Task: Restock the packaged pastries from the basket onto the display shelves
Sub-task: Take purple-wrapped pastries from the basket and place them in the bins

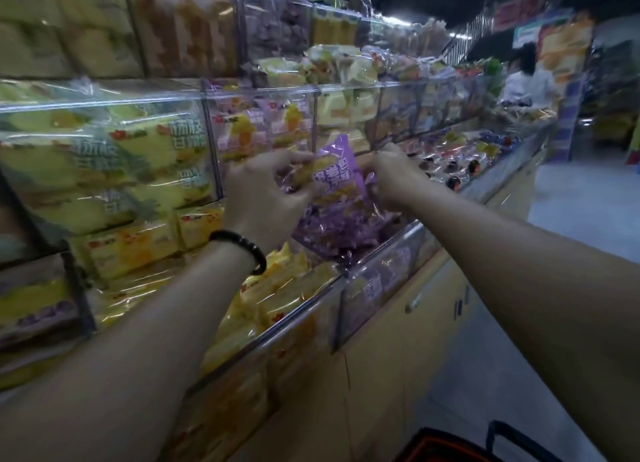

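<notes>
A purple pastry packet with white lettering stands upright between my two hands, above a pile of purple packets in the lower shelf bin. My left hand, with a black bead bracelet on its wrist, pinches the packet's left edge. Its right edge is pinched by my right hand. Only the dark rim and handle of the basket show, at the bottom edge near my right arm.
Clear-fronted shelf bins run from left to far right, filled with yellow packets and green-yellow packs. Cream cabinet doors sit below. The aisle floor lies to the right. A person in white stands far off.
</notes>
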`<state>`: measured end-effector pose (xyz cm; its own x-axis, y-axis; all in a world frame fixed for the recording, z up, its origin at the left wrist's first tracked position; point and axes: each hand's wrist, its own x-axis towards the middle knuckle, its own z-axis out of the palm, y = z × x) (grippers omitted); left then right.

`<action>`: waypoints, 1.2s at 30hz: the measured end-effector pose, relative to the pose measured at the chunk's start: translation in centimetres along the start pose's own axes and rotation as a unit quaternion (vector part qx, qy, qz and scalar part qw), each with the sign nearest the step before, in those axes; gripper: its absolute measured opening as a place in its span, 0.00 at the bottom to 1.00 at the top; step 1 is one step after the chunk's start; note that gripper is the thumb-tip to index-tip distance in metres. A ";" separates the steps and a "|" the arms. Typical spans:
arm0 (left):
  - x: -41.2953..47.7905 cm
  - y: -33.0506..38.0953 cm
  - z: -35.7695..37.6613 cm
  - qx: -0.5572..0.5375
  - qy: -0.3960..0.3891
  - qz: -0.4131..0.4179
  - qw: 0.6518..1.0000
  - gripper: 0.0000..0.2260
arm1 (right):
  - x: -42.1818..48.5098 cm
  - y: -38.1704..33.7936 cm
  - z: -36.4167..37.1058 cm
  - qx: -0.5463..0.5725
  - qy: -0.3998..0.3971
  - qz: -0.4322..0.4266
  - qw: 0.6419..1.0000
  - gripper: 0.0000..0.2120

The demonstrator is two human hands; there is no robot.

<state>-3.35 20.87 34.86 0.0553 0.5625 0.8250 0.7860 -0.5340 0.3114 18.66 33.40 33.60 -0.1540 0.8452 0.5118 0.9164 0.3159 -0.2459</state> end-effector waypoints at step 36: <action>-0.7 -1.8 3.4 0.237 -0.285 -0.130 0.920 0.10 | -4.5 -5.4 0.2 -0.001 -0.131 -0.148 0.980 0.29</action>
<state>-2.72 23.55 32.09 0.0355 0.9440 0.3280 0.9908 -0.0761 0.1117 14.31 28.02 32.44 -0.5031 0.7981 0.3317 0.8179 0.5636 -0.1156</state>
